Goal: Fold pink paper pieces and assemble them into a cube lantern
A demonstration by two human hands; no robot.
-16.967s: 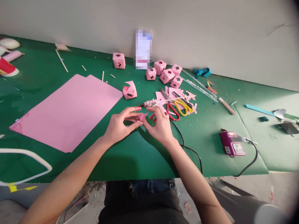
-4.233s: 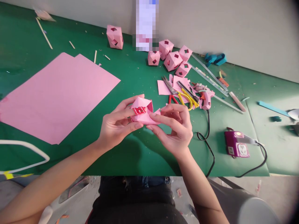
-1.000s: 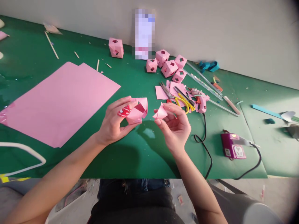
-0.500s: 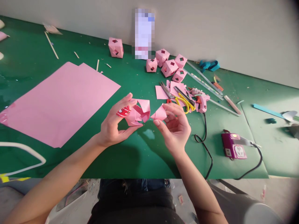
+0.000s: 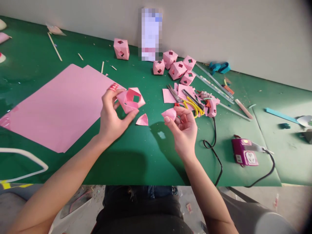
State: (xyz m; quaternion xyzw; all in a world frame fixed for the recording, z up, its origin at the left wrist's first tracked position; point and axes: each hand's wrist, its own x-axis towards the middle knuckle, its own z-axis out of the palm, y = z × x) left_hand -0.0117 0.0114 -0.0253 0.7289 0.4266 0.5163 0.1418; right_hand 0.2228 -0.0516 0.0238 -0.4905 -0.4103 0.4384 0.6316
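My left hand (image 5: 113, 110) grips a pink folded paper shape (image 5: 128, 101) by its side; an open hole faces up and shows its hollow inside. Between the thumb and fingers of my right hand (image 5: 184, 130) is a small pink folded paper piece (image 5: 169, 114), its point turned left. A loose pink triangular paper piece (image 5: 142, 120) is on the green table just below and right of the left hand's shape. A red patterned wrap (image 5: 113, 86) is around a finger of my left hand.
Large pink sheets (image 5: 56, 110) cover the left side. Several finished pink paper shapes (image 5: 177, 70) stand near the wall by a phone (image 5: 150, 35). Yellow-handled scissors (image 5: 192, 105) and a pink glue gun (image 5: 211, 105) lie right, its cord running past a purple power socket (image 5: 243, 152).
My left hand has moved left and up, turning the paper shape. A triangular piece now lies on the table where that shape was held. My right hand has barely moved.
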